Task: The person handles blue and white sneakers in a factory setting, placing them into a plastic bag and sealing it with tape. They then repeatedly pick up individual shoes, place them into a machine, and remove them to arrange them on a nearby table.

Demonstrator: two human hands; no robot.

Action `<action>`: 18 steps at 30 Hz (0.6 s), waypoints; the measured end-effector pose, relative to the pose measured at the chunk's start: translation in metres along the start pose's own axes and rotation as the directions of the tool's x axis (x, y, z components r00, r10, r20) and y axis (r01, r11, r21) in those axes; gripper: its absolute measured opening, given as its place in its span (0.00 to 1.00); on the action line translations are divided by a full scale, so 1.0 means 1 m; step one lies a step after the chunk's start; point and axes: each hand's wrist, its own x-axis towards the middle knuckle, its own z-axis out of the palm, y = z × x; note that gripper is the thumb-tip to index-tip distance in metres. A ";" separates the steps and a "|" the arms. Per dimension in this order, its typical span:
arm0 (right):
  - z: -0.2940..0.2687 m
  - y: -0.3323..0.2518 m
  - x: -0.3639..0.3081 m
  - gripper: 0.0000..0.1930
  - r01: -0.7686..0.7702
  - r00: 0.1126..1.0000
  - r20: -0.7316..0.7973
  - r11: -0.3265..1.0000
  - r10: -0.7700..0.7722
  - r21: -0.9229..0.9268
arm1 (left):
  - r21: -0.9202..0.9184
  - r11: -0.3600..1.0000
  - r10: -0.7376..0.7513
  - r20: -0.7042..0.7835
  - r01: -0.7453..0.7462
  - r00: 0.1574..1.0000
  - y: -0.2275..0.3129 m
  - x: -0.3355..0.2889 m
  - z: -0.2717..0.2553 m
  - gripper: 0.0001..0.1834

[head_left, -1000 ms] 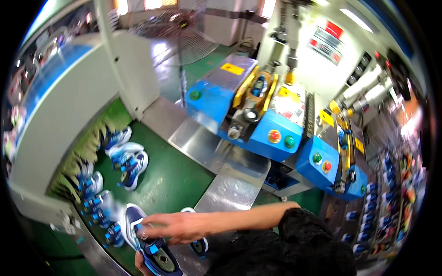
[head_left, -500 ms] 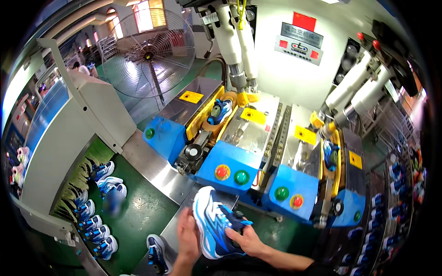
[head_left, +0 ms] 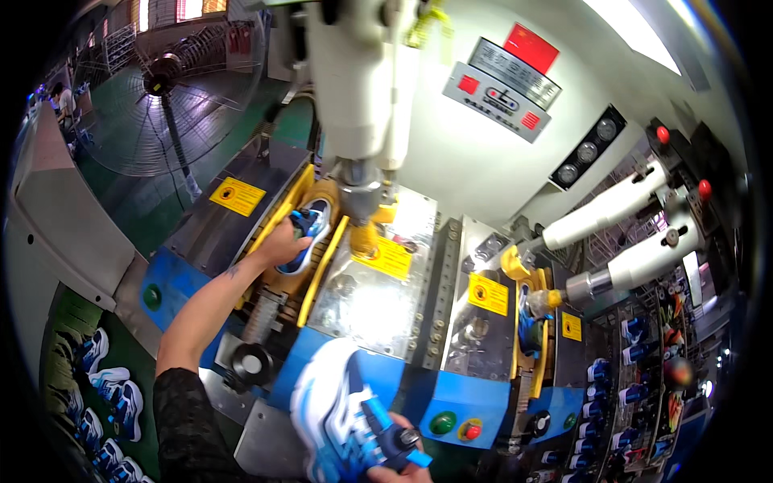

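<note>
My left hand (head_left: 283,245) reaches into the left station of a pressing machine, fingers closed around a blue-and-white sneaker (head_left: 320,219). That sneaker lies tilted in the yellow-walled cradle (head_left: 283,283), its sole edge toward the right. Low in the middle, my right hand (head_left: 405,468) grips a second sneaker (head_left: 326,410), white and blue with a dark round dial, near the dial and straps. Part of this hand is cut off by the lower edge. Another sneaker (head_left: 528,326) sits in the right station, partly hidden under a yellow-tipped press arm (head_left: 592,287).
A thick white press cylinder (head_left: 350,88) hangs close beside my left hand. Green and red buttons (head_left: 471,431) stand on the blue front housing (head_left: 451,406). Several sneakers (head_left: 109,386) line the lower left. A shoe rack (head_left: 620,378) stands right, a large fan (head_left: 165,76) far left.
My left hand has left the held sneaker and moved forward into the left station, closing on the sneaker there. My right hand keeps its sneaker, now lower in view. The view has shifted.
</note>
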 end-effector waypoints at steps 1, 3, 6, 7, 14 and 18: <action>0.000 -0.020 0.014 0.38 -0.160 0.986 0.041 0.986 0.159 0.044 | -0.068 0.996 0.063 0.066 -0.059 0.996 -0.001 0.011 -0.014 0.33; 0.018 -0.028 0.025 0.30 -0.299 0.947 -0.044 0.921 0.320 0.251 | -0.468 0.830 -0.202 0.257 0.305 0.945 0.018 0.016 -0.053 0.28; 0.025 -0.010 0.053 0.22 -0.240 0.969 -0.026 0.963 0.245 0.125 | -0.770 0.573 -0.125 0.256 0.280 0.959 0.039 -0.026 -0.098 0.24; 0.031 -0.013 0.081 0.24 -0.292 0.955 0.016 0.936 0.295 0.198 | -0.849 0.482 -0.121 0.181 0.217 0.976 0.036 -0.060 -0.114 0.25; 0.078 -0.044 0.357 0.15 -0.489 0.870 0.131 0.791 0.476 0.368 | -0.929 0.140 -0.369 -0.369 -0.342 0.853 -0.110 -0.348 -0.128 0.34; 0.142 0.038 0.444 0.30 -0.158 0.899 -0.437 0.911 -0.027 -0.382 | -0.954 0.226 -0.716 -0.299 -0.195 0.631 -0.082 -0.402 -0.136 0.33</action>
